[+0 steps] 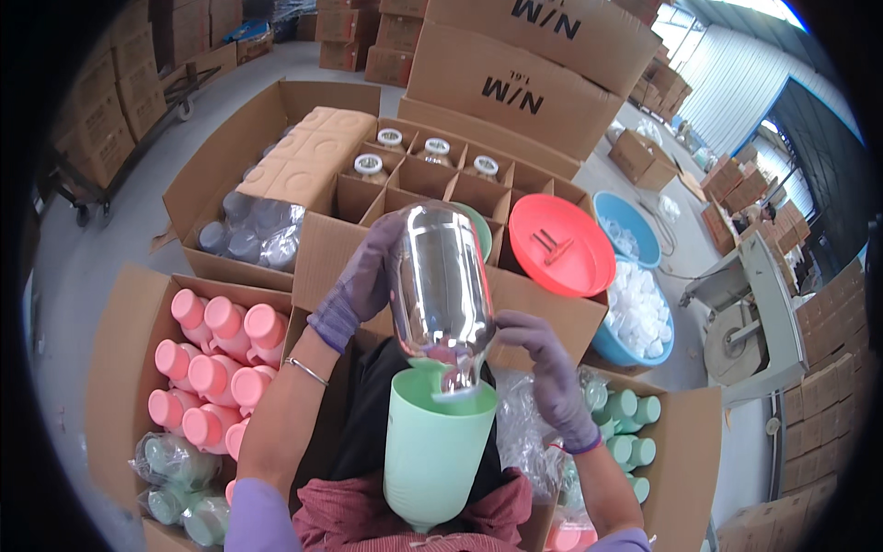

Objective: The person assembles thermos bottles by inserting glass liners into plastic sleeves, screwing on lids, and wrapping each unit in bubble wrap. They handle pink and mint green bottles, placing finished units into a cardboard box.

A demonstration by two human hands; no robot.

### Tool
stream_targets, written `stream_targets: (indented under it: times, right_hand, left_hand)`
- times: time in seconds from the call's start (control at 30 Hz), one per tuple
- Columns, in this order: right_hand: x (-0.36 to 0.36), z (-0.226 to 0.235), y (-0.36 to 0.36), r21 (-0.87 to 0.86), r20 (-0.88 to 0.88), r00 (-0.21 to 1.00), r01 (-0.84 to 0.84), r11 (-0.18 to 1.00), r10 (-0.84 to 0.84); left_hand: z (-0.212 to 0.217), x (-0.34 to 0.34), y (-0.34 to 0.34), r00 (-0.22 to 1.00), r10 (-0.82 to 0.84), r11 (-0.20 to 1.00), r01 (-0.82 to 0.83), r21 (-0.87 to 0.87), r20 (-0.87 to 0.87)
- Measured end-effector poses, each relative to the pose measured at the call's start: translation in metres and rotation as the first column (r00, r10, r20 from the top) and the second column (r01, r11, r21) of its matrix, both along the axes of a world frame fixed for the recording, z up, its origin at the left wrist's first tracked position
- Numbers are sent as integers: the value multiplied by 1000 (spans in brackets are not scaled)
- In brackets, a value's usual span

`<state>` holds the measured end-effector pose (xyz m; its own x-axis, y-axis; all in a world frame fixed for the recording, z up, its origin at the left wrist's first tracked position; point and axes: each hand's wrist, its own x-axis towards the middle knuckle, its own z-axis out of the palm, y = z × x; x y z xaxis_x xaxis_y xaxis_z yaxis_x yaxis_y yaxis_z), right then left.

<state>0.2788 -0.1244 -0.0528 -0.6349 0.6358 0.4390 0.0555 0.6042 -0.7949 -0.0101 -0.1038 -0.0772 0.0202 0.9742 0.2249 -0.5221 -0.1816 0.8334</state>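
Hanging neck-down, the silver flask [440,276] has its long axis close to vertical, tipped a bit, with the narrow mouth already poking into the open top of the green shell [432,442] in the lap. So the flask sits right above the shell, nearly lined up with it. Left hand [363,276], gloved, wraps the flask's upper left side, closed around it. Right hand [547,363], gloved too, is lower, fingers curled by the neck and shell rim, touching I think, though its grip is hard to tell. Pink shells [216,359] fill a box on the left; a red lid [561,244] lies beyond.
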Motion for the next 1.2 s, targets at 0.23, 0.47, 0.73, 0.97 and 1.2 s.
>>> stream_targets:
  times: [0.23,0.47,0.73,0.97,1.2]
  right_hand:
    - [17,-32,0,-422,3,949,286,861,-314]
    - [-40,-18,62,-121,68,956,292,949,-286]
    - [-101,-23,168,231,560,808,58,971,-182]
    - [-107,-21,75,258,45,967,232,938,-252]
    - [-43,-36,28,-228,103,986,149,962,-128]
  left_hand:
    - [-30,21,-60,842,-408,907,331,-259,-353]
    - [-11,34,-53,225,-536,740,590,-324,-814]
    - [6,70,-38,-224,-386,686,578,-441,-895]
    - [-25,42,-53,959,277,943,-284,-175,-66]
    - [-30,40,-56,786,292,905,-42,423,-545]
